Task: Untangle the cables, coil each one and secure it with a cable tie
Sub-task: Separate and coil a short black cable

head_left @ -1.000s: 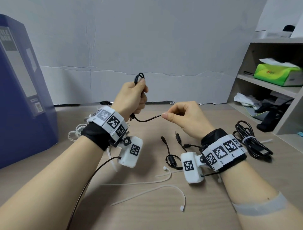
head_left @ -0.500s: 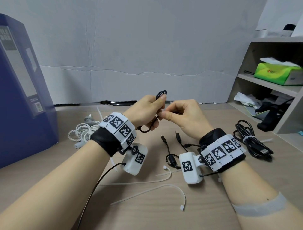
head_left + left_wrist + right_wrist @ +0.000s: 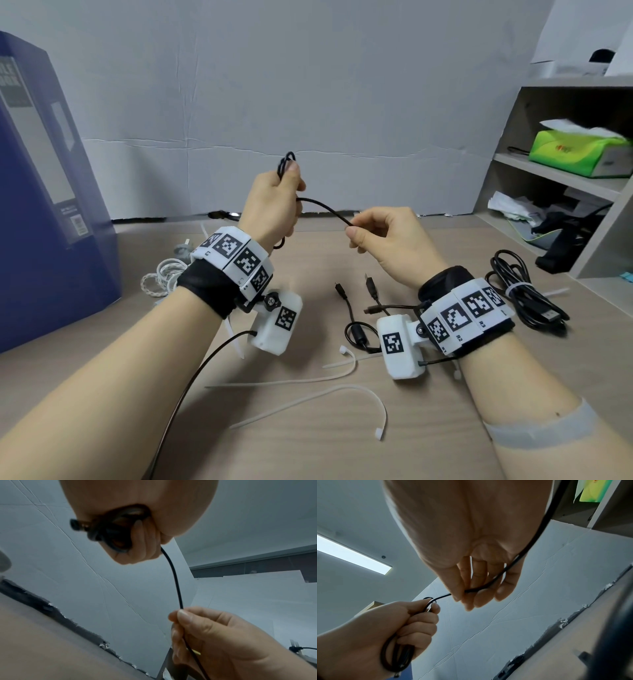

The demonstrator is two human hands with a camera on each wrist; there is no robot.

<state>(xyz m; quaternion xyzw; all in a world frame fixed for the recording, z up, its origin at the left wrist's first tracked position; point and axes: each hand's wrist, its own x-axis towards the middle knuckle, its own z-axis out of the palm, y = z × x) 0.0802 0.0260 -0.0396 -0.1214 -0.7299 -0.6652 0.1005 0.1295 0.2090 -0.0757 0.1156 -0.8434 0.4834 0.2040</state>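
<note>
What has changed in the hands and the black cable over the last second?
The left hand dropped to meet the right hand, then rose and parted again, adding a loop to the black cable. Both hands kept their hold. The cable ties and tied bundle stayed put.

A wooden table fills the lower frame, carrying loose white cable ties, a tied black cable bundle at right, a white cable and blue box at left.
</note>
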